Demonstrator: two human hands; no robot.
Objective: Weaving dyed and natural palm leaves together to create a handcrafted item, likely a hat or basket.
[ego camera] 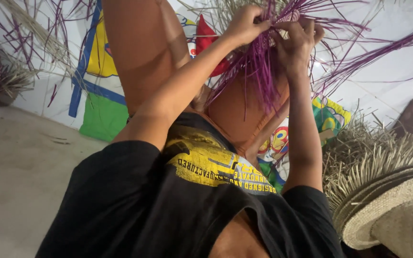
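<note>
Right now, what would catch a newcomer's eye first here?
Top centre, the left hand and right hand pinch a bundle of long purple straw strands that fans outward. At the lower right lie stacked woven tan straw hats with loose, unfinished fringes.

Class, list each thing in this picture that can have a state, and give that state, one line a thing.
Left hand: fingers pinched on the purple straw strands.
Right hand: fingers closed on the same strands.
Purple straw strands: bunched at the hands, loose ends hanging and fanning out.
Straw hat: unfinished, loose straw ends sticking out round the brim.
Printed mat: spread flat on the floor.
</note>
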